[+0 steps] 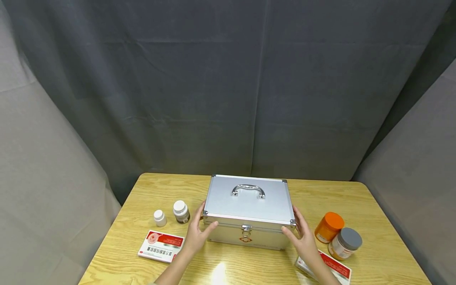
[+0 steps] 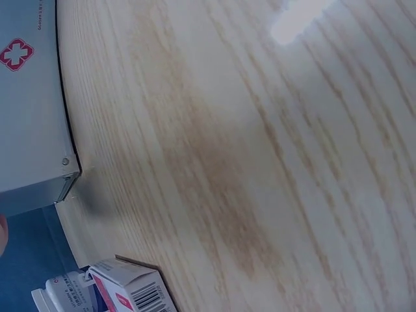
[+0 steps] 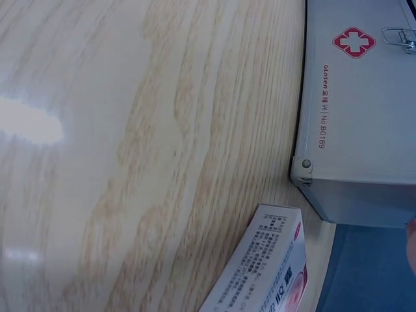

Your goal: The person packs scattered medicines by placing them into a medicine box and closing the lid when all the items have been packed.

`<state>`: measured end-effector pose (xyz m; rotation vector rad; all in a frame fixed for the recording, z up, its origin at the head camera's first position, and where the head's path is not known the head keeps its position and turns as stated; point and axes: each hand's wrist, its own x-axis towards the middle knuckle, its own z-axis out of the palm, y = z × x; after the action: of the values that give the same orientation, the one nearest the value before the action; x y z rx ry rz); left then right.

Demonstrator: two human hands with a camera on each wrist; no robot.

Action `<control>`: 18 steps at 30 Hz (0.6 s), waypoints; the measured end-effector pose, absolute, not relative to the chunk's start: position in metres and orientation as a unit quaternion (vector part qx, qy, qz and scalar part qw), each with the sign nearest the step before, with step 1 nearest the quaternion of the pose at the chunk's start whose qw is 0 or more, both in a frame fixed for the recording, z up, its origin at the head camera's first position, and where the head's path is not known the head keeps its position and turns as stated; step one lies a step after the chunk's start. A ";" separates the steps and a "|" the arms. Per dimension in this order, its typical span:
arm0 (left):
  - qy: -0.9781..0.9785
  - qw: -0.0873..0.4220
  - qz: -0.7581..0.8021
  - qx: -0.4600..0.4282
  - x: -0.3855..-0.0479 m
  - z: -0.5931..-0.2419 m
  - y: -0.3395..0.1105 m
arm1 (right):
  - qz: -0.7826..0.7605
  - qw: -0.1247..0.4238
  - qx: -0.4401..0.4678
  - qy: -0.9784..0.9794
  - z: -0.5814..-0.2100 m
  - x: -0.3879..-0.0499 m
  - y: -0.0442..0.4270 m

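Note:
A silver first-aid box (image 1: pixel 270 206) stands on the wooden table, lid down, its handle (image 1: pixel 249 187) on top and its latch (image 1: pixel 246 229) at the front. My left hand (image 1: pixel 195 237) holds its left front corner, fingers along the side and thumb over the front. At the opposite corner my right hand (image 1: pixel 305 242) grips in the same way. Red cross marks show on the box's front in the left wrist view (image 2: pixel 32 110) and the right wrist view, where the box (image 3: pixel 377 123) also bears lettering. The fingertips on the far sides are partly hidden.
On the left are a small white bottle (image 1: pixel 160 218), a larger white-capped bottle (image 1: pixel 181 212) and a red-and-white medicine carton (image 1: pixel 161 246). To the right stand an orange jar (image 1: pixel 328 227) and a grey-lidded jar (image 1: pixel 344 243); a second carton (image 1: pixel 336 267) lies partly under my right forearm.

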<state>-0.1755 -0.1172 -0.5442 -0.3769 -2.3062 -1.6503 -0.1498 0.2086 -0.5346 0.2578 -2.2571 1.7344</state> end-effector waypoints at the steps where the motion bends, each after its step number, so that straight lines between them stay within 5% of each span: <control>1: -0.800 0.139 -0.570 -0.127 -0.175 -0.543 -0.117 | 0.597 0.146 0.088 -0.784 -0.535 -0.150 0.208; 10: -0.808 0.154 -0.556 -0.122 -0.161 -0.514 -0.111 | 0.587 0.182 0.090 -0.784 -0.539 -0.150 0.204; 18: -0.803 0.151 -0.566 -0.109 -0.175 -0.544 -0.114 | 0.596 0.184 0.076 -0.778 -0.538 -0.150 0.203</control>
<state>-0.1750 -0.1137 -0.5445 -0.3139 -2.3060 -1.6234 -0.1503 0.2026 -0.5378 0.2138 -2.1938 1.6798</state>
